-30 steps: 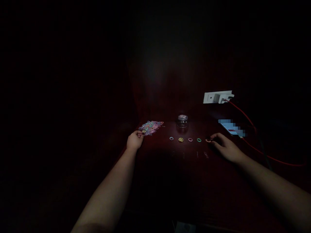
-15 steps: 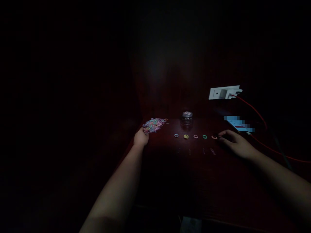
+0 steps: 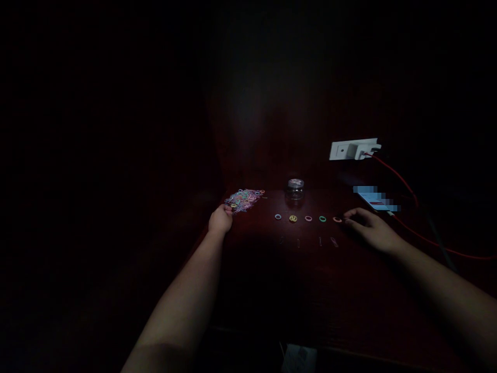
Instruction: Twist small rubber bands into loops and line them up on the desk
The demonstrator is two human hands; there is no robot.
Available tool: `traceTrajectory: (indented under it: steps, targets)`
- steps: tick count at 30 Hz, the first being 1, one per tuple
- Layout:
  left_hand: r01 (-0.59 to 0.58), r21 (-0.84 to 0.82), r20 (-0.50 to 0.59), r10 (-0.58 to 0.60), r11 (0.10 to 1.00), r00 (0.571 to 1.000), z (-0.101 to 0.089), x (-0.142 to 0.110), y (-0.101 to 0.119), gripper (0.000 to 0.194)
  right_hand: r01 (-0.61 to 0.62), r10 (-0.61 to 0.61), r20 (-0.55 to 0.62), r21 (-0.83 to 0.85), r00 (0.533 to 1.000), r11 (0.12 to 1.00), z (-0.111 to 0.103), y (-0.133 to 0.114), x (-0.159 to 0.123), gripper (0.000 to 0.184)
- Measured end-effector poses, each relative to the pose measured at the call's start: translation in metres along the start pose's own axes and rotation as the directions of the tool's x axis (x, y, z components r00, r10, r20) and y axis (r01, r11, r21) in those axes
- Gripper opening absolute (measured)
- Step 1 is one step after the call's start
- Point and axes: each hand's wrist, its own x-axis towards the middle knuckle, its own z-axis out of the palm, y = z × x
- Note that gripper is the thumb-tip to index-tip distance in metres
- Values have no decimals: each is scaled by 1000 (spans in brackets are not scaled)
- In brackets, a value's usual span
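Observation:
My left hand (image 3: 221, 219) is at the near left edge of a pile of small coloured hair ties (image 3: 245, 200). Its fingers are curled closed; whatever they hold is hidden. A row of ring-shaped hair ties runs across the table: a light blue one (image 3: 278, 217), overlapping yellow ones (image 3: 293, 219), a pink one (image 3: 308, 218), a green one (image 3: 322, 219) and an orange one (image 3: 337, 219). Beside the orange tie rests my right hand (image 3: 370, 230), thumb and forefinger slightly apart, with nothing visible between them.
Behind the row stands a clear lidded jar (image 3: 295, 190). Thin bands (image 3: 334, 242) lie nearer me on the dark red table (image 3: 267, 280). At the right are a phone (image 3: 375, 199), a red cable (image 3: 438, 242) and a wall socket with a white charger (image 3: 361, 151).
The whole scene has shifted slightly left in view. Both hands keep nearly the same places beside the pile and the orange hair tie.

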Motion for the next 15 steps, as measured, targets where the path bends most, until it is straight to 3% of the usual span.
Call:
traceTrajectory:
  steps: [8,15]
  targets:
    - [-88,-75,-69,83,993,994,3,0,3,17,5,-5,7,23,1000,1000,2,-4,0,39]
    - [-100,-245,-62,87,964,994,8,3,-1,18,45,-45,-6,26,999,999,2,-4,0,40]
